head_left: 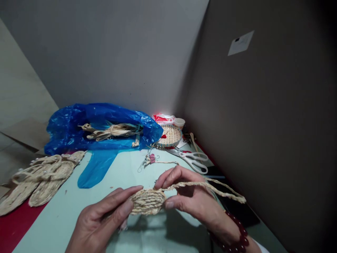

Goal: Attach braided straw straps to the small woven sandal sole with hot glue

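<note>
A small woven straw piece [147,201] is held between both hands just above the pale green table [79,211]. My left hand [102,219] pinches its left end between thumb and fingers. My right hand [189,196] grips its right end, and twisted straw cords [210,186] run from the piece over this hand toward the right. A dark red bead bracelet [237,235] is on my right wrist.
A blue plastic bag [79,123] with a straw bundle [113,131] lies at the back. A pair of straw sandals [39,179] sits at left. White scissors [192,160], a round woven basket [170,135], a small clip [152,158] and a white cup [179,123] lie near the corner walls.
</note>
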{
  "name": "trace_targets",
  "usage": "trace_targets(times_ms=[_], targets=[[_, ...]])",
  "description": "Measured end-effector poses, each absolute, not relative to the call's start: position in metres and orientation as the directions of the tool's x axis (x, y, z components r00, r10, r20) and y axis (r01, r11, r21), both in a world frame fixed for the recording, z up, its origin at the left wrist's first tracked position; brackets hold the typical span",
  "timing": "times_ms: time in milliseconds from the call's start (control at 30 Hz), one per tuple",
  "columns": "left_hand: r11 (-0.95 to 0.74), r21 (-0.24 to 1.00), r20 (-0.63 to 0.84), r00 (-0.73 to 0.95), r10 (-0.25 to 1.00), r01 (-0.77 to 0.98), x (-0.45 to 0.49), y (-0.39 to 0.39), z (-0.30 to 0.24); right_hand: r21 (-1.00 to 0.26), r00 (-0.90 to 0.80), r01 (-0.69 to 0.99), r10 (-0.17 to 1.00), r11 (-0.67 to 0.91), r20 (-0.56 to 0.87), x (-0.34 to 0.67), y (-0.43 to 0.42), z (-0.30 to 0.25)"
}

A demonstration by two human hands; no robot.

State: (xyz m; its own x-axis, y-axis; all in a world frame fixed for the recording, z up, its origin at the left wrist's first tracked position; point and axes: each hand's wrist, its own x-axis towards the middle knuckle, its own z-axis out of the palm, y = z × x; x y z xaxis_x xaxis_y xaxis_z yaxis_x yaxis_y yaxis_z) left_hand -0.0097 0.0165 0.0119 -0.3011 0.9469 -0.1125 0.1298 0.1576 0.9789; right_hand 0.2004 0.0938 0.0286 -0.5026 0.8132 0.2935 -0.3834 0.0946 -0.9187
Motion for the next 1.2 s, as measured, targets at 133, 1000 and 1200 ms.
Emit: trace_targets(times_ms=[133, 1000, 1200], targets=[[0.096, 0.987, -0.06, -0.25, 0.966, 0.132, -0.007, 0.018, 0.013, -0.928, -0.49, -0.351, 0.821, 0.121, 0.293, 0.199, 0.096, 0.026], [-0.149, 0.937, 0.227, -0.227, 0.947, 0.316, 0.009, 0.015, 0.013, -0.96, -0.537, -0.274, 0.82, 0.052, 0.197, 0.199, 0.094, 0.023], [-0.009, 0.93, 0.139, -0.329, 0.934, 0.367, 0.012, 0.014, 0.024, -0.973, -0.589, -0.226, 0.803, -0.047, 0.098, 0.198, 0.093, 0.026]])
